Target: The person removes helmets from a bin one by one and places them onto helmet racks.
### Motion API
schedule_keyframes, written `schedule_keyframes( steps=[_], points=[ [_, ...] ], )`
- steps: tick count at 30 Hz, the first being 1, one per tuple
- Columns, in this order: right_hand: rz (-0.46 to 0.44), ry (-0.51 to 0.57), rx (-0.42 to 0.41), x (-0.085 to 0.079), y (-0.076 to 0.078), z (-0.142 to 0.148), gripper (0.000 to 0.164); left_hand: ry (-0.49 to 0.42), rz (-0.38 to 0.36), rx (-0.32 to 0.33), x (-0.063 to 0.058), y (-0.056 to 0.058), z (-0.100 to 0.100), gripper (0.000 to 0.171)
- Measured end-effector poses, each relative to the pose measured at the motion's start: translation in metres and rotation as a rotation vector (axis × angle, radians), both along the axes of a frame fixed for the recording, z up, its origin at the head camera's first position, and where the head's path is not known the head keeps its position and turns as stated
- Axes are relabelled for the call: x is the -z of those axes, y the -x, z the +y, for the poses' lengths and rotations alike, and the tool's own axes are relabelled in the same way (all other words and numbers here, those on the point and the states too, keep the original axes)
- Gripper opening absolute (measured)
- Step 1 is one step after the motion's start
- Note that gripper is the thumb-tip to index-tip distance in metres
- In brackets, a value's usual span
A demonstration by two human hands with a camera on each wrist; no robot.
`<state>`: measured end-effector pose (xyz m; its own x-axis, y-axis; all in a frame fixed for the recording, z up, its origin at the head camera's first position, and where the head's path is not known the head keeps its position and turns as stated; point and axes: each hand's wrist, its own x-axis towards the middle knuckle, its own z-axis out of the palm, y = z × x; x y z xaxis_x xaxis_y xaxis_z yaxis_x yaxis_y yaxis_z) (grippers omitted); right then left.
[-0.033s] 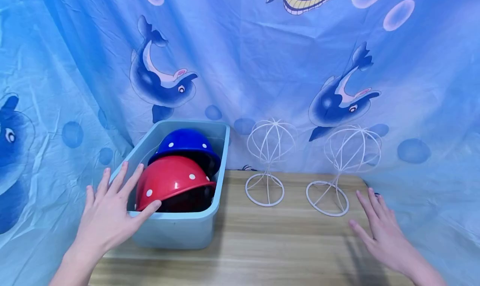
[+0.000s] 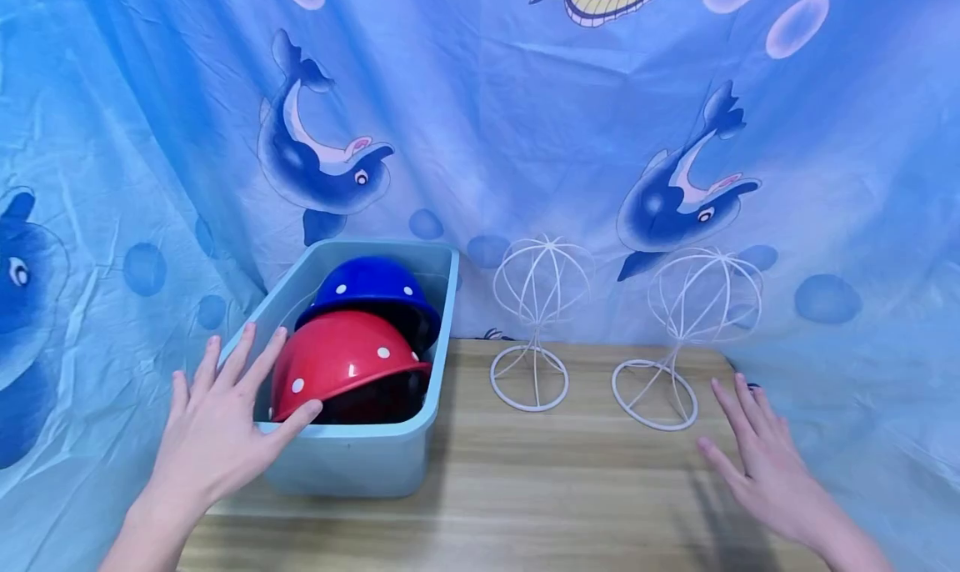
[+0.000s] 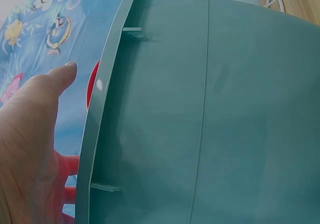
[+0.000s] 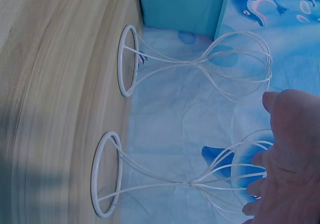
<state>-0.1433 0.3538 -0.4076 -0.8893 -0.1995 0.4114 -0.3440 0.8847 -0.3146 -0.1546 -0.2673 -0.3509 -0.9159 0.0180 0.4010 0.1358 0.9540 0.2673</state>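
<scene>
A pale blue-green plastic bin (image 2: 352, 464) stands on the left, holding a red helmet (image 2: 337, 355) in front of a blue helmet (image 2: 367, 284), both with white dots. My left hand (image 2: 217, 430) hovers at the bin's near left corner, fingers spread and holding nothing. In the left wrist view that hand (image 3: 30, 139) is beside the bin's rim (image 3: 97, 103). To the right are two white wire stands, a left one (image 2: 537, 326) and a right one (image 2: 680, 338), with globe-shaped tops. My right hand (image 2: 772, 472), fingers extended, is nearest the right stand and holds nothing.
A wooden tabletop (image 2: 525, 480) carries the bin and both stands. Behind and at the sides hangs a blue curtain (image 2: 480, 138) printed with dolphins, fish and bubbles. A small dark object (image 2: 753, 387) shows partly behind my right fingers.
</scene>
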Motion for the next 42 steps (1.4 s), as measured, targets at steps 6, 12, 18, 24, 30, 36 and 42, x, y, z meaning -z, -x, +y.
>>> schedule_keyframes(
  steps=[6,12,18,24,30,36,42],
  points=[
    [0.010,0.022,-0.013,-0.005,0.001,-0.003,0.080,0.000,0.009,-0.005,0.001,-0.002,-0.003,0.101],
    [0.057,0.041,-0.067,-0.012,0.003,-0.009,0.078,-0.002,0.034,-0.012,-0.001,-0.001,-0.008,0.100],
    [0.055,0.026,-0.092,-0.026,0.007,-0.026,0.076,-0.019,0.016,-0.028,-0.003,-0.001,-0.019,0.100],
    [0.001,0.058,-0.127,-0.045,0.019,-0.058,0.074,-0.076,-0.046,-0.071,-0.006,-0.001,-0.040,0.101],
    [0.013,0.061,-0.155,-0.062,0.031,-0.090,0.069,-0.165,-0.114,-0.103,-0.005,0.005,-0.052,0.098],
    [0.043,0.138,-0.231,-0.074,0.044,-0.119,0.062,-0.225,-0.129,-0.120,0.000,0.008,-0.062,0.097],
    [0.055,0.341,-0.377,-0.083,0.060,-0.151,0.048,-0.248,-0.118,-0.145,0.009,0.010,-0.064,0.094]
  ],
)
